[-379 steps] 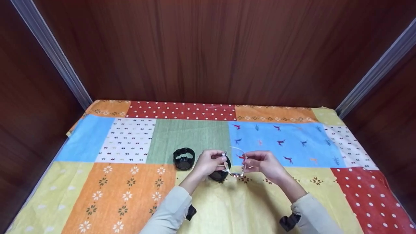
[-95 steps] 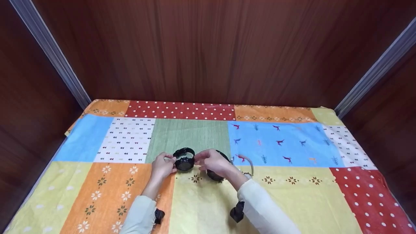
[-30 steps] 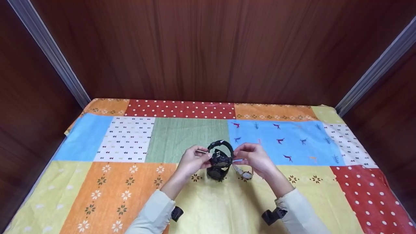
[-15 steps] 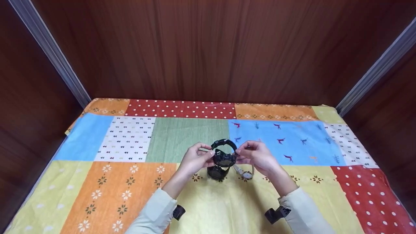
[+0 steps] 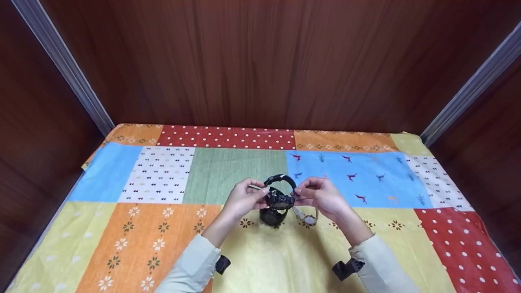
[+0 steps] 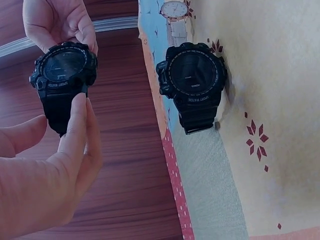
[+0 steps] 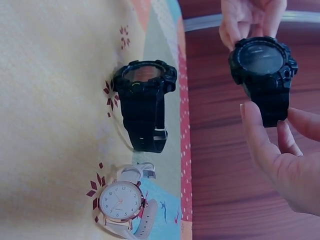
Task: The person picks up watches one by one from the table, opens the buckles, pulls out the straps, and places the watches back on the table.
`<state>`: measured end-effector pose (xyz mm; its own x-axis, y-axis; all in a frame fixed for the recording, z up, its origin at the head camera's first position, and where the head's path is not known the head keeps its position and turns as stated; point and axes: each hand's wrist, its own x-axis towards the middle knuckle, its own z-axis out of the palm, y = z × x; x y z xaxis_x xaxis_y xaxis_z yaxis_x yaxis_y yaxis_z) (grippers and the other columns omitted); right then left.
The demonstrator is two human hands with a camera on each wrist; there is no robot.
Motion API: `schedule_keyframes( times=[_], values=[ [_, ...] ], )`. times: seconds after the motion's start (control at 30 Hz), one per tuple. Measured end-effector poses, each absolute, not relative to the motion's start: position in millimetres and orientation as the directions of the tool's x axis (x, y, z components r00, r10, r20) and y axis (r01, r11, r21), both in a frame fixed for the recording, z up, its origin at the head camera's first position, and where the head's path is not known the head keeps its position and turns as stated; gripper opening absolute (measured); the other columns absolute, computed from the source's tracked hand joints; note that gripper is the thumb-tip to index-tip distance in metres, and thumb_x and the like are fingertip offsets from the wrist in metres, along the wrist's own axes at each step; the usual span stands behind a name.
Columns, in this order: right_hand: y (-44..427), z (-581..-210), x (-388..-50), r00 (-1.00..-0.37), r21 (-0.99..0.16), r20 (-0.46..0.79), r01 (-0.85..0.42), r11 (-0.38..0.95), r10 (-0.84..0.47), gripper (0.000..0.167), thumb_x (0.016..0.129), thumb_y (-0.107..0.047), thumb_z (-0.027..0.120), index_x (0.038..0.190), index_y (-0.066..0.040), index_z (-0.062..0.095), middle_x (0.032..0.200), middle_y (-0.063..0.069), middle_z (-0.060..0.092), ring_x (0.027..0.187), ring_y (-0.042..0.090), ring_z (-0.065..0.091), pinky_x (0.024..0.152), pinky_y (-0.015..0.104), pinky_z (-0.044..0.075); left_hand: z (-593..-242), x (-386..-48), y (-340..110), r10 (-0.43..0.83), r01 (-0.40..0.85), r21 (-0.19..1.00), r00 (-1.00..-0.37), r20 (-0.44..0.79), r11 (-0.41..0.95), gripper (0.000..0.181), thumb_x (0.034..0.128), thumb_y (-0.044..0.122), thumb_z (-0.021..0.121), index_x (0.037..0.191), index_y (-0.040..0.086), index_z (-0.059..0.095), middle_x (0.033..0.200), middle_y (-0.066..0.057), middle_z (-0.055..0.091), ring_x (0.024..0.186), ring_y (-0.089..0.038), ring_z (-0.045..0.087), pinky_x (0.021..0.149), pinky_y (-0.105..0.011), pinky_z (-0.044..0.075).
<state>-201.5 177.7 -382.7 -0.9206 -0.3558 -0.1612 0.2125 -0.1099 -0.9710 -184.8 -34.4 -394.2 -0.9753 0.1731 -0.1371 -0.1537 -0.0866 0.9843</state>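
Both hands hold one black sport watch by its strap, above the cloth, with its round face toward the head camera. The left hand pinches the strap on the left side, and the right hand pinches it on the right. In the left wrist view the raised watch shows a dark dial. A second black watch rests on the cloth just below the held one. Beside it, to the right in the head view, lies a white-strapped watch with a rose-gold rim, its white dial facing up.
A patchwork cloth with orange, yellow, blue, green and red squares covers the table. Behind it rises a dark wood panel, with metal strips at the corners. Black wrist cameras are strapped at both cuffs.
Since the earliest frames, the white-strapped watch has been put down and the leftmost black watch lifted and brought right. Over the last half second the held watch has tilted slightly.
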Motion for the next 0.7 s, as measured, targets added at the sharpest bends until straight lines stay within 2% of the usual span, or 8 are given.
schedule_keyframes(
  times=[0.27, 0.47, 0.6, 0.7],
  values=[
    [178.8, -379.8, -201.1, -0.917, -0.977, -0.139, 0.188, -0.097, -0.374, 0.011, 0.082, 0.015, 0.052, 0.083, 0.004, 0.054, 0.083, 0.013, 0.058, 0.074, 0.021, 0.062, 0.080, 0.039, 0.051, -391.1, -184.2, -36.1, 0.158, -0.130, 0.991, -0.980, -0.122, -0.043, 0.022, 0.0846, 0.000, 0.061, 0.100, -0.011, 0.050, 0.085, -0.012, 0.053, 0.064, -0.016, 0.059, 0.069, -0.031, 0.054],
    [178.8, -377.6, -200.4, -0.926, -0.980, -0.122, 0.170, -0.105, -0.357, 0.022, 0.080, 0.017, 0.054, 0.100, 0.011, 0.049, 0.084, 0.013, 0.061, 0.078, 0.021, 0.063, 0.081, 0.040, 0.050, -388.9, -182.6, -35.5, 0.158, -0.110, 0.994, -0.982, -0.104, -0.025, 0.031, 0.0831, -0.001, 0.062, 0.108, -0.009, 0.047, 0.090, -0.016, 0.054, 0.067, -0.017, 0.061, 0.070, -0.031, 0.053],
    [179.7, -377.3, -200.0, -0.931, -0.995, -0.095, 0.101, 0.001, -0.354, 0.031, 0.079, 0.017, 0.055, 0.109, 0.018, 0.046, 0.088, 0.014, 0.061, 0.079, 0.020, 0.062, 0.080, 0.033, 0.051, -388.1, -181.8, -35.3, 0.175, -0.084, 0.996, -0.981, -0.079, -0.022, 0.032, 0.0822, -0.003, 0.063, 0.111, -0.011, 0.049, 0.092, -0.018, 0.054, 0.071, -0.017, 0.060, 0.071, -0.031, 0.053],
    [180.7, -377.3, -199.1, -0.934, -0.994, -0.066, 0.031, 0.103, -0.351, 0.035, 0.078, 0.014, 0.059, 0.111, 0.019, 0.048, 0.093, 0.016, 0.062, 0.082, 0.018, 0.061, 0.080, 0.031, 0.050, -386.8, -180.6, -35.0, 0.180, -0.070, 0.998, -0.981, -0.067, -0.010, 0.032, 0.0813, -0.004, 0.063, 0.110, -0.010, 0.052, 0.092, -0.017, 0.054, 0.073, -0.017, 0.060, 0.071, -0.031, 0.053]
  ],
)
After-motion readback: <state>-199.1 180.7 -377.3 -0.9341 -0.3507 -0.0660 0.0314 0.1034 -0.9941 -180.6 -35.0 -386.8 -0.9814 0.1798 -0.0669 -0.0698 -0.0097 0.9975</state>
